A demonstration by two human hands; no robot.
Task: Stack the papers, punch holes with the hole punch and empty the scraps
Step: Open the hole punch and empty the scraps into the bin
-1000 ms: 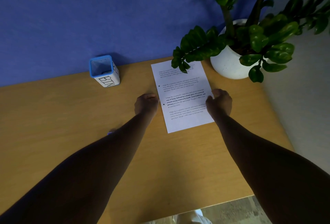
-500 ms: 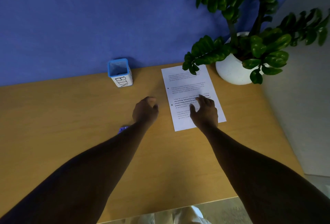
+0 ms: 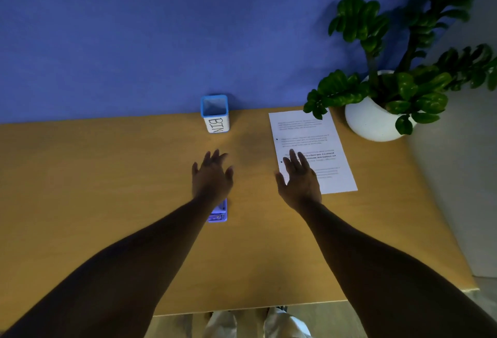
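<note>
left hand point(image 3: 212, 176), fingers spread, partly hides the hole punch point(image 3: 219, 214); splayed right hand point(image 3: 298, 179) overlaps the papers point(image 3: 314, 138).

— How much of the hole punch point(image 3: 218, 214) shows?
— Only its near end; the left forearm covers the rest.
— The papers point(image 3: 312, 149)?
— Print too blurred to read; right hand point(image 3: 298, 179) hides one corner, and plant point(image 3: 398, 76) leaves overhang the top.
</note>
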